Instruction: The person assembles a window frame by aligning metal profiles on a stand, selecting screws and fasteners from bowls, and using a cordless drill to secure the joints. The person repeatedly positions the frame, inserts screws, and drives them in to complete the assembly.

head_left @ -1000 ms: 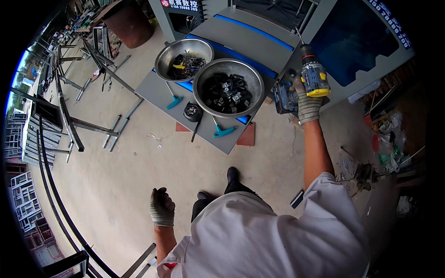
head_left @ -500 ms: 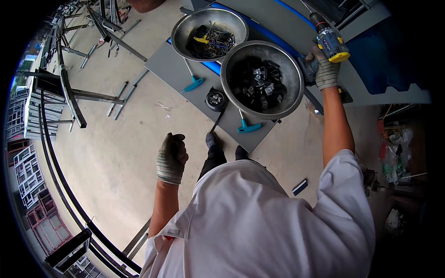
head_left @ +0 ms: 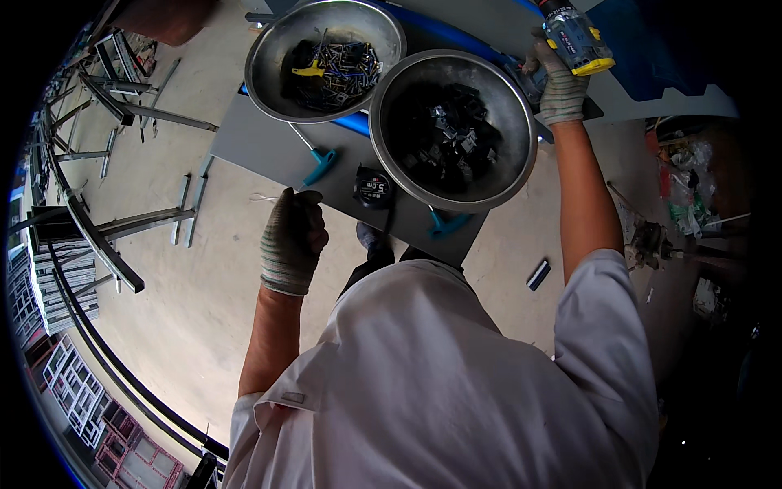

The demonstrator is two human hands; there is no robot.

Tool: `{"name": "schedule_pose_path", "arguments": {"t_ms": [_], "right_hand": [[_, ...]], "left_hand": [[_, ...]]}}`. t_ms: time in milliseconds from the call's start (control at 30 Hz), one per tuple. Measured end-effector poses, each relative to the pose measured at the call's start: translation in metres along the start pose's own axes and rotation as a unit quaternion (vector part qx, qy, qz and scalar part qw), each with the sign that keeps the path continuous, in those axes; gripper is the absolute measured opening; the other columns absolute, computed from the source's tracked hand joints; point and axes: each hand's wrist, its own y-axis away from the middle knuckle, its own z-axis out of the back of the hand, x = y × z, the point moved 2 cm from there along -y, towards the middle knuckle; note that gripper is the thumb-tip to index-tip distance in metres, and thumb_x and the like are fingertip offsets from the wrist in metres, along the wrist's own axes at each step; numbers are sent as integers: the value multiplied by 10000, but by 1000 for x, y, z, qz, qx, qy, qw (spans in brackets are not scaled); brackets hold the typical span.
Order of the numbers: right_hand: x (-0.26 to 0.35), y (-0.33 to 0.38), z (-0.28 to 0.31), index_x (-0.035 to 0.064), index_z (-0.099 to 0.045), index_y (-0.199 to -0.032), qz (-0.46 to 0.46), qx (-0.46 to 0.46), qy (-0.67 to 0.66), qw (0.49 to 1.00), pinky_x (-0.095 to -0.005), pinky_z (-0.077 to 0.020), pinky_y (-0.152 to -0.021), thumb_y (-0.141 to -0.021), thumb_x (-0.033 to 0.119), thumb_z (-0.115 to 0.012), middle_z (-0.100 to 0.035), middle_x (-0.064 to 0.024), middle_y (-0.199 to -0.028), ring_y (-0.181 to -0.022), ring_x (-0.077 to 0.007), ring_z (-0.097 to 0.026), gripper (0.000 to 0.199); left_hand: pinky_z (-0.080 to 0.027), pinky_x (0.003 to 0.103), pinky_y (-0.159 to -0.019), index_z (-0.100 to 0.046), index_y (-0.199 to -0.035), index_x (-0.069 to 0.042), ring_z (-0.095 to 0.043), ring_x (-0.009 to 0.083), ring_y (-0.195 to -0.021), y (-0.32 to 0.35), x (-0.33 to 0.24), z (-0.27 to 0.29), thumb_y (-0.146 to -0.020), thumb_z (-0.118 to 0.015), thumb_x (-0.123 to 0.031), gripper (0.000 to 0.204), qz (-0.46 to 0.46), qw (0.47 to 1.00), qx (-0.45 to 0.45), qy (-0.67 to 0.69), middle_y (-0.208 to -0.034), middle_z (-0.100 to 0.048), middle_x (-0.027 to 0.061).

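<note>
My right hand (head_left: pixel 562 96), in a striped work glove, grips a cordless drill (head_left: pixel 577 41) at the far right. The drill's body lies above the hand, its chuck pointing away from me; the glove largely hides the handle. My left hand (head_left: pixel 292 240), gloved too, is raised in a closed fist left of the grey panel. What it holds, if anything, is hidden. Between the hands stands a steel bowl (head_left: pixel 528 155) of small black and metal pieces. Another steel bowl (head_left: pixel 259 61), with screws and a yellow item, touches or overlaps it at the upper left.
A black tape measure (head_left: pixel 373 188) lies on the grey panel (head_left: pixel 244 138), near a teal T-handled tool (head_left: pixel 320 165). Another teal handle (head_left: pixel 447 223) shows beneath the nearer bowl. Metal frames (head_left: pixel 122 85) crowd the left. A small dark bar (head_left: pixel 538 275) lies on the floor.
The view has shifted, with the bowls now further left. My left fist has moved up towards the panel, still closed. My right hand and the drill appear higher in view, the grip unchanged.
</note>
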Motion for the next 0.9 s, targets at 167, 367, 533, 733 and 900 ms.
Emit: {"name": "schedule_pose_path", "arguments": {"t_ms": [167, 367, 533, 733, 900], "right_hand": [[3, -3, -2, -15, -641, -1093, 31, -5, 7, 999, -287, -498, -533, -834, 195, -806, -643, -71, -699, -557, -153, -608, 372], [-1, -2, 3, 23, -657, -1030, -7, 1, 72, 997, -260, -497, -643, -860, 440, -775, -624, -10, -622, -573, -119, -595, 466], [4, -3, -6, 84, -647, -944, -28, 9, 72, 997, -290, -495, -711, -844, 399, -785, -628, 38, -649, -698, -106, -604, 357], [-22, -9, 21, 62, -631, -968, 142, 0, 362, 921, -276, -487, -686, -809, 260, -789, -634, 13, -722, -675, -118, -600, 299], [-8, -7, 7, 39, -625, -1090, 24, 22, 94, 995, -280, -505, -710, -842, 250, -782, -660, -17, -775, -728, -114, -627, 362]], "left_hand": [[-286, 239, -489, -632, -996, -78, -367, 97, -527, -6, -10, -15, -1049, -444, -382, 362, -19, 999, 40, 17, -727, -559, 8], [-364, 268, -561, -633, -1123, 0, -449, 134, -617, -8, -9, -30, -1052, -429, -374, 432, -31, 993, 73, 85, -826, -600, 62], [-399, 287, -622, -632, -1160, 14, -473, 152, -697, -12, -21, -54, -1051, -426, -377, 455, -70, 989, 103, 82, -900, -613, 86], [-460, 390, -1037, -530, -1368, 33, -599, 262, -1186, -57, -81, -96, -1064, -371, -382, 538, -152, 962, 226, 22, -1289, -628, 182], [-375, 405, -1145, -463, -1456, -35, -461, 266, -1386, -79, -96, -124, -1079, -349, -398, 535, -374, 876, 28, -302, -1477, -502, 156]]}}
